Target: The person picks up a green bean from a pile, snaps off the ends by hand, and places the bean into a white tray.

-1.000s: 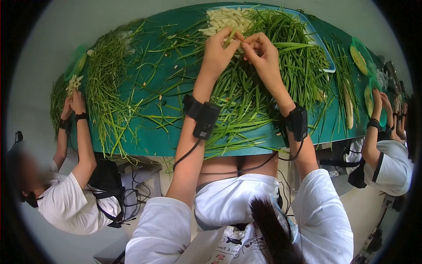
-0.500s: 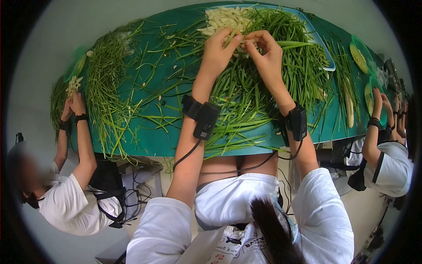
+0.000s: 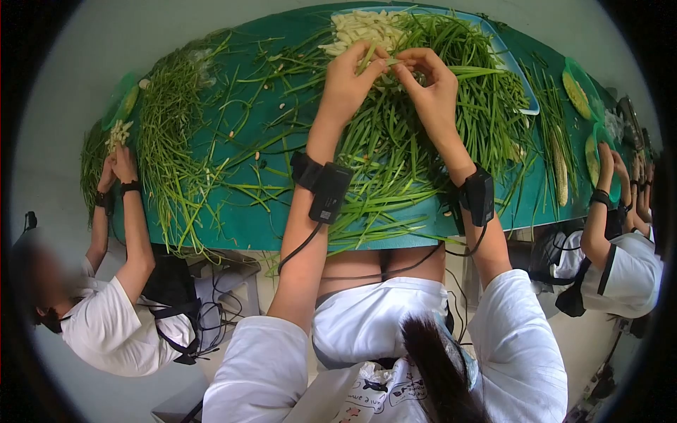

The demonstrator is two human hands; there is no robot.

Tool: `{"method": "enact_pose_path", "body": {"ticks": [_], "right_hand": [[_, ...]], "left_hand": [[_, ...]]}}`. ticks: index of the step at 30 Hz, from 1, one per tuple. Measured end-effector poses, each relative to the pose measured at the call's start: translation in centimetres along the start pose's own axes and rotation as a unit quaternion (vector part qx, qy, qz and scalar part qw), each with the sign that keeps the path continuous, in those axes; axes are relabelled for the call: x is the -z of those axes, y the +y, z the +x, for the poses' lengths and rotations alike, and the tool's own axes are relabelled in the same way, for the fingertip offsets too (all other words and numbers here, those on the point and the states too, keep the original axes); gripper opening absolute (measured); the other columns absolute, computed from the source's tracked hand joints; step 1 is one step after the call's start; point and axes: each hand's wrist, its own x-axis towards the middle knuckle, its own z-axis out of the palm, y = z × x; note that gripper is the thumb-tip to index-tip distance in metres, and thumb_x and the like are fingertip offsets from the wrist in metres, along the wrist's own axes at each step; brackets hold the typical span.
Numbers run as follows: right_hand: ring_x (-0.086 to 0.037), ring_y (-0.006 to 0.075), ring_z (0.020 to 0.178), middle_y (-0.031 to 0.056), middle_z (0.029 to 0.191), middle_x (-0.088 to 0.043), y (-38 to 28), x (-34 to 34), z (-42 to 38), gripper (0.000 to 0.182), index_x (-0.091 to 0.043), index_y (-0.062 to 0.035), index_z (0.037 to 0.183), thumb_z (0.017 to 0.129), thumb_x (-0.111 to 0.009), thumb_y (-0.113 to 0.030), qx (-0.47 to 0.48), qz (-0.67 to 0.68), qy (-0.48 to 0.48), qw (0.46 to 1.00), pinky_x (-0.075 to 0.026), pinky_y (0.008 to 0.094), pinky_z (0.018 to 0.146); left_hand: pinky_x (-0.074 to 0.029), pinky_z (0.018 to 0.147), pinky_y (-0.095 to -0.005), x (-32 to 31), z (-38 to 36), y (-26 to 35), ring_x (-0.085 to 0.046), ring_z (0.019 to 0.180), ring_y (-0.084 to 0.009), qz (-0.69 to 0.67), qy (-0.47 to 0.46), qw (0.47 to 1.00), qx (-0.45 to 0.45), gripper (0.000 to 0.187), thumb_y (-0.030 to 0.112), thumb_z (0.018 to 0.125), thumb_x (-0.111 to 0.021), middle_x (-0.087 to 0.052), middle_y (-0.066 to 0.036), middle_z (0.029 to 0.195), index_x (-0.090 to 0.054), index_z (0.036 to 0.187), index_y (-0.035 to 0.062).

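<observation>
My left hand (image 3: 349, 76) is pinched on a thin green stalk (image 3: 368, 56) that pokes up between the thumb and fingers. Thumb and fingertips of my right hand (image 3: 434, 86) close on the stalk's pale end, almost touching my left fingertips. Beneath and around both hands spreads a large heap of long, flat green leaves (image 3: 486, 116), chive-like in look. Just beyond my left hand lies a pile of pale yellow-white pieces (image 3: 363, 28) on a blue-rimmed tray (image 3: 518, 67). What the fingertips cover between them is hidden.
Another heap of thin green stems (image 3: 169, 127) covers the left of the green table (image 3: 247, 218), where a person's hands (image 3: 121, 168) hold a pale bunch. On the right are a pale, cob-like piece (image 3: 560, 169), green baskets (image 3: 575, 88) and another person's arms (image 3: 599, 190).
My right hand has shifted slightly to the right, and a little more of the stalk's pale end shows between my fingertips. My left hand stays almost in place.
</observation>
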Motion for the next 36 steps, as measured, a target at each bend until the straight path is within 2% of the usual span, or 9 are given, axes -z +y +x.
{"method": "enact_pose_path", "body": {"ticks": [6,8,12,14,18,24,33,35,36], "right_hand": [[-0.059,0.0109,0.076,0.0054,0.081,-0.066,0.4,0.0,-0.1,0.015,-0.063,0.0005,0.093,0.084,-0.066,-0.011,-0.015,0.001,-0.003,1.0,-0.047,0.0262,0.071],[-0.059,0.0112,0.076,0.0054,0.081,-0.066,0.3,0.1,0.0,0.014,-0.062,0.0006,0.092,0.084,-0.066,-0.011,-0.01,-0.008,-0.001,1.0,-0.047,0.0263,0.071],[-0.058,0.0117,0.076,0.0057,0.081,-0.064,0.7,0.1,0.1,0.014,-0.06,0.001,0.092,0.085,-0.065,-0.01,0.017,-0.013,0.0,1.0,-0.046,0.0267,0.071],[-0.058,0.0116,0.076,0.0056,0.081,-0.064,0.4,0.1,-0.1,0.014,-0.059,0.001,0.093,0.085,-0.064,-0.009,0.014,-0.006,0.005,1.0,-0.046,0.0265,0.071],[-0.058,0.0109,0.075,0.005,0.081,-0.063,0.3,-0.2,-0.1,0.013,-0.058,0.0008,0.094,0.085,-0.062,-0.008,-0.021,0.03,0.002,0.999,-0.046,0.0256,0.07],[-0.057,0.0099,0.071,0.0041,0.078,-0.062,0.1,0.0,0.0,0.012,-0.058,0.0006,0.094,0.085,-0.061,-0.007,-0.02,0.028,-0.002,0.999,-0.046,0.0249,0.067],[-0.061,0.0103,0.073,0.0056,0.08,-0.066,0.9,-0.1,0.0,0.014,-0.064,0.0013,0.094,0.083,-0.061,-0.006,0.003,0.011,-0.037,0.999,-0.048,0.0252,0.07],[-0.062,0.0108,0.074,0.0059,0.081,-0.067,0.7,-0.1,-0.1,0.015,-0.064,0.0015,0.095,0.082,-0.062,-0.007,0.003,-0.006,-0.041,0.999,-0.049,0.0254,0.071],[-0.063,0.0112,0.076,0.0063,0.083,-0.068,0.5,-0.1,-0.1,0.016,-0.065,0.0016,0.095,0.082,-0.063,-0.007,0.006,-0.021,-0.043,0.999,-0.049,0.0257,0.071]], "left_hand": [[-0.044,0.073,-0.0227,-0.2,0.0,0.1,-0.055,0.085,-0.008,-0.026,-0.013,0.999,-0.014,0.018,0.016,0.091,-0.06,-0.06,-0.001,0.094,-0.058,0.103,0.0017],[-0.044,0.076,-0.0234,-0.2,0.3,-0.5,-0.055,0.086,-0.0088,0.012,-0.017,0.998,-0.066,0.019,0.015,0.09,-0.063,-0.061,-0.001,0.095,-0.058,0.102,0.002],[-0.044,0.08,-0.0243,-0.3,0.3,-0.5,-0.055,0.088,-0.0093,0.015,-0.025,0.999,-0.039,0.019,0.014,0.089,-0.064,-0.061,-0.002,0.096,-0.058,0.102,0.0016],[-0.047,0.07,-0.0272,-0.6,0.4,-0.5,-0.061,0.077,-0.0115,-0.02,0.001,0.997,-0.072,0.012,0.011,0.086,-0.063,-0.063,-0.004,0.08,-0.059,0.093,0.002],[-0.047,0.07,-0.0273,-0.6,0.2,-0.3,-0.06,0.075,-0.0119,-0.053,-0.007,0.998,-0.044,0.012,0.011,0.087,-0.063,-0.064,-0.005,0.08,-0.059,0.093,0.0016],[-0.047,0.075,-0.0295,-0.7,0.2,-0.6,-0.06,0.081,-0.0131,0.053,0.001,0.993,-0.101,0.014,0.013,0.088,-0.061,-0.065,-0.006,0.085,-0.059,0.097,0.0021],[-0.045,0.073,-0.0296,-0.6,0.1,-0.1,-0.055,0.079,-0.0128,-0.034,-0.007,0.998,-0.045,0.012,0.012,0.09,-0.057,-0.062,-0.005,0.086,-0.057,0.098,0.0024],[-0.045,0.072,-0.0297,-0.4,-0.2,0.6,-0.055,0.079,-0.0128,-0.043,0.001,0.998,0.05,0.013,0.011,0.089,-0.056,-0.062,-0.005,0.088,-0.057,0.099,0.002],[-0.045,0.072,-0.0297,-0.3,-0.1,0.3,-0.055,0.079,-0.0128,-0.043,0.001,0.998,0.05,0.013,0.011,0.089,-0.056,-0.062,-0.005,0.088,-0.057,0.099,0.002]]}}
